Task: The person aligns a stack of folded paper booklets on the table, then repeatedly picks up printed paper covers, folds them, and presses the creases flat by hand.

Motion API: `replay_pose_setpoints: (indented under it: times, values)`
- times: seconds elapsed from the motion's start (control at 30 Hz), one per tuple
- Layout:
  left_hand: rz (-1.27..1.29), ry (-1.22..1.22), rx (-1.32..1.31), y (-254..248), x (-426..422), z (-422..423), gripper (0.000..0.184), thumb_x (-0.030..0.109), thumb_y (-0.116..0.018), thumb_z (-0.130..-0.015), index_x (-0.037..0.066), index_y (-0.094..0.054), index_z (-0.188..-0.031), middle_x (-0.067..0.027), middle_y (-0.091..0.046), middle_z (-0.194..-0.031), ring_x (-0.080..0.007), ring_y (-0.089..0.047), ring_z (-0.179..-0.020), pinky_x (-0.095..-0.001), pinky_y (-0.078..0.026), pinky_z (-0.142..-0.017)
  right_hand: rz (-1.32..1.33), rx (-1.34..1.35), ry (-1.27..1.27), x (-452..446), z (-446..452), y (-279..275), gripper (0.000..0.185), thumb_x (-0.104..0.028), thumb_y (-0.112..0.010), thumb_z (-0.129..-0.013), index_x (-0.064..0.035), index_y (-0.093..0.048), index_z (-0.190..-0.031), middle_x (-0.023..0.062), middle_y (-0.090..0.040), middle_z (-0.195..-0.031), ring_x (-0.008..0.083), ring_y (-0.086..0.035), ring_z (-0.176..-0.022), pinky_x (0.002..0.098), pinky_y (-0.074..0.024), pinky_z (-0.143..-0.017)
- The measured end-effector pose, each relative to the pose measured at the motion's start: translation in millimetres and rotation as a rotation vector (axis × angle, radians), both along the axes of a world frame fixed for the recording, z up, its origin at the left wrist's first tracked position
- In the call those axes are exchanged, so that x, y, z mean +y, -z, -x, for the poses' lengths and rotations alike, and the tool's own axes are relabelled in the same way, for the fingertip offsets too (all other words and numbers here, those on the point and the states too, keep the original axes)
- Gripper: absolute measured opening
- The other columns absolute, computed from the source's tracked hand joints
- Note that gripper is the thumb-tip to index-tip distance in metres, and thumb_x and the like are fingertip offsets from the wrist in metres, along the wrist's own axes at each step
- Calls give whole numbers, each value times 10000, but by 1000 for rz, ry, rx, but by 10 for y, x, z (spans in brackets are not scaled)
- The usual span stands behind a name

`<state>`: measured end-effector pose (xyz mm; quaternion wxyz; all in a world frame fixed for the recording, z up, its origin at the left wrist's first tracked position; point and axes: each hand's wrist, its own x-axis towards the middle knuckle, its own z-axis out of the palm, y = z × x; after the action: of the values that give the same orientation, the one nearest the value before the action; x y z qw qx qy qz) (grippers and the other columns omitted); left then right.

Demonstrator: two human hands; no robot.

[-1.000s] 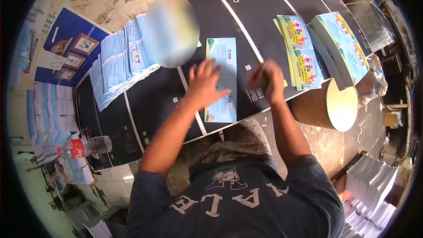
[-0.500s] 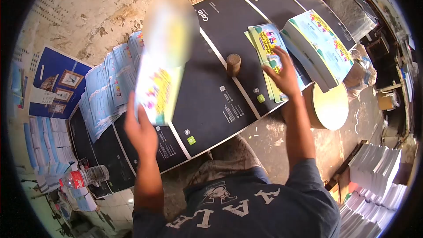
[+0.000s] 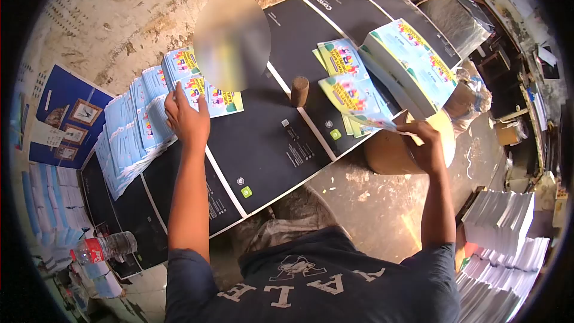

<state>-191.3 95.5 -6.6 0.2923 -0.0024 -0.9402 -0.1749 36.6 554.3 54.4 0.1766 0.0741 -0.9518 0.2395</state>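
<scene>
My left hand (image 3: 190, 122) rests with its fingers apart on a printed booklet cover (image 3: 226, 103). The cover lies flat at the right end of a fanned row of light-blue booklets (image 3: 143, 110). My right hand (image 3: 423, 143) pinches the near right corner of another cover sheet (image 3: 353, 97), which is lifted and bowed. Beneath that sheet lies a small pile of the same covers (image 3: 342, 54), with yellow-green edges and cartoon figures. A thick stack of printed covers (image 3: 412, 63) stands just right of the pile. A blurred oval hides the far end of the left cover.
A brown cylinder (image 3: 299, 91) stands mid-table on the black board (image 3: 257, 143). A round drum (image 3: 382, 152) sits by the table's right edge. A plastic bottle (image 3: 107, 247) is at lower left, white paper stacks (image 3: 499, 218) at lower right, and a blue framed-picture board (image 3: 72, 113) on the left.
The cover in my left hand has come down from mid-air onto the table beside the booklet row. My right hand has moved right and toward me, lifting a sheet from the pile by its corner.
</scene>
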Motion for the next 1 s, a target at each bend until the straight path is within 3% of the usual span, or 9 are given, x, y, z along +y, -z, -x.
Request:
replay_pose_setpoints:
  times: [0.13, 0.23, 0.3, 0.4, 0.5, 0.57, 0.67, 0.77, 1.0]
  values:
    - [-337, 676, -179, -674, 421, -629, 581, 252, -747, -888, 10, -550, -1378, -209, -582, -1368, -348, -534, -1298, -419, -398, -1102, 674, -144, -46, -200, -189, -946, 390, 4, -790, -764, 57, -663, -1129, 117, -717, -991, 160, -654, -967, 317, -499, -847]
    - [-308, 1021, -78, -1086, 711, -1200, 612, 233, -772, -876, 6, -539, -1394, -223, -602, -1342, -343, -566, -1277, -407, -426, -1082, 719, -216, -147, -470, -30, -1115, 400, -9, -796, -765, 66, -651, -1130, 116, -710, -970, 161, -644, -925, 328, -503, -829]
    - [-582, 1082, -314, -1133, 742, -1542, 622, 173, -753, -895, 15, -495, -1438, -199, -685, -1198, -277, -670, -1102, -368, -501, -969, 507, -361, -320, -706, 267, -1121, 374, -107, -805, -809, 46, -653, -1115, 74, -700, -953, 135, -627, -894, 311, -497, -803]
    - [-720, 988, -550, -1020, 527, -1819, 568, 41, -711, -918, -8, -489, -1438, -56, -725, -877, -70, -634, -745, -240, -526, -702, 627, -488, -310, -1058, 522, -860, 301, -89, -812, -811, 23, -674, -1055, 56, -706, -936, 126, -637, -866, 291, -503, -777]
    - [-810, 869, -568, -781, 324, -2043, 593, 55, -712, -916, 40, -480, -1462, -88, -722, -851, -74, -620, -700, -247, -513, -655, 827, -535, -175, -1394, 607, -629, 259, -78, -828, -797, 7, -694, -1002, 67, -711, -915, 124, -649, -874, 274, -509, -774]
    - [-795, 760, -534, -614, 230, -2150, 597, 59, -710, -920, 35, -472, -1467, -93, -720, -838, -75, -622, -704, -250, -513, -659, 799, -539, -186, -1633, 645, -423, 387, -83, -829, -799, 10, -644, -1126, 106, -705, -972, 147, -662, -910, 278, -526, -800]
    - [-857, 616, -486, -456, 104, -2186, 625, 63, -705, -925, 12, -436, -1486, -101, -737, -899, -67, -630, -786, -251, -515, -711, 1426, -237, -174, -2163, 629, -117, 686, -38, -780, -832, 18, -395, -1397, 184, -642, -1193, 227, -656, -1017, 341, -535, -891]
    - [-908, 498, -490, -535, 10, -2159, 658, 87, -694, -935, -1, -388, -1511, -105, -760, -978, -59, -642, -879, -255, -519, -782, 1376, -577, -332, -2496, 496, 298, 544, -31, -738, -884, 9, -469, -1355, 137, -633, -1251, 195, -617, -1121, 323, -481, -982]
    - [-956, 292, -374, -237, -67, -2131, 569, 53, -705, -921, 49, -502, -1453, -151, -754, -1082, -50, -662, -912, -239, -537, -776, 1329, -461, -239, -2928, 464, 433, 340, 19, -684, -915, 12, -553, -1229, 80, -685, -1131, 130, -626, -1039, 284, -491, -916]
